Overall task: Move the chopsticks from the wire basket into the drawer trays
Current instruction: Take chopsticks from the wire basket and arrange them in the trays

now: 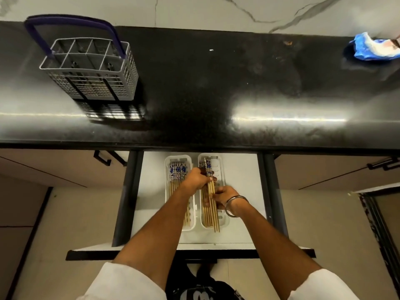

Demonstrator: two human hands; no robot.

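Gripping a small bundle of chopsticks (pixel 210 184), the fingers (pixel 213 179) of the left hand (pixel 198 178) curl closed around the sticks just below their blue-and-white patterned tops, holding them over the right-hand tray (pixel 221 169) in the open drawer (pixel 242 191). The right hand (pixel 223 199), a metal bangle (pixel 236 206) at its wrist, meets the same bundle lower down, its fingers bent against the plain wooden shafts; whether they pinch the sticks or only steady them is hard to tell from this angle. The bundle's lower tips reach past the near end of the tray. More chopsticks (pixel 206 215) already lie lengthwise in that tray beneath the hands, and another set (pixel 178 173) fills the left-hand tray (pixel 167 191), patterned ends pointing away from the person. Both white trays sit side by side, nearly touching, on the drawer's pale floor. Above the drawer runs a glossy black surface (pixel 216 94), where the grey wire basket (pixel 91 70) with a purple handle (pixel 69 22) stands upright at the far left, well apart from the hands, its compartments showing no chopsticks. A crumpled blue-and-white wrapper (pixel 372 47) lies at the far right edge. White sleeves (pixel 121 282) frame both forearms.
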